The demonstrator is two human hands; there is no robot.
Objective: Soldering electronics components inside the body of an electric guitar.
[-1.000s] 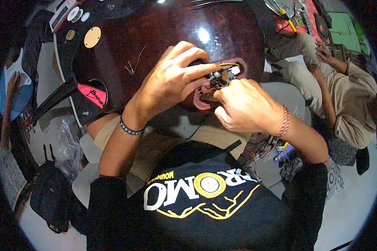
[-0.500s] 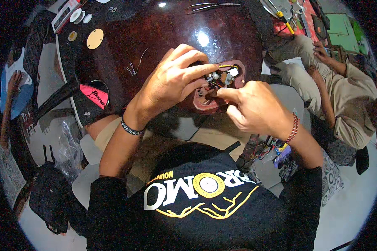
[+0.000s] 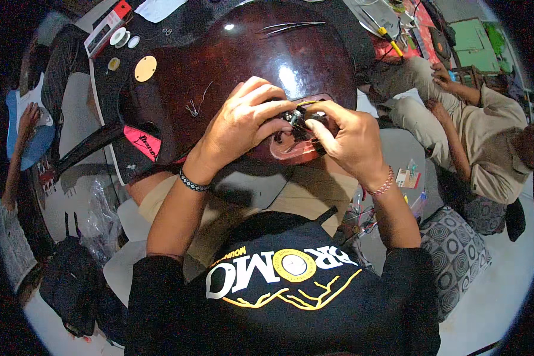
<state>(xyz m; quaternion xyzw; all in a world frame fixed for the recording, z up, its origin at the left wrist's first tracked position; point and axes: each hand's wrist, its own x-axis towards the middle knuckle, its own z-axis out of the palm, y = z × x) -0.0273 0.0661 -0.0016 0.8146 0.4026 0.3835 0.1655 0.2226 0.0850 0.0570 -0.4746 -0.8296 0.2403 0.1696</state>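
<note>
A dark red-brown guitar body [image 3: 231, 65] lies back side up in front of me, with an open control cavity [image 3: 288, 155] at its near right edge. A small cluster of wired electronic parts [image 3: 296, 118], probably potentiometers, is raised at the cavity. My left hand [image 3: 246, 121] pinches the cluster from the left between thumb and fingers. On its other side, my right hand [image 3: 353, 139] closes thumb and forefinger on the cluster. The fingers cover much of it. A yellow wire [image 3: 307, 102] shows between the two hands.
Tweezers [image 3: 293, 26] and loose thin wire [image 3: 194, 108] lie on the guitar. A round cream cover plate [image 3: 145, 69] and solder spools [image 3: 120, 38] are at the far left. A yellow-handled tool [image 3: 390, 41] lies far right. People sit on both sides; one at left has a blue guitar [image 3: 26, 139].
My right hand has turned and moved from the cavity's near edge up to the cluster, its thumb now against it. My left hand keeps its pinch. The whole view has shifted slightly.
</note>
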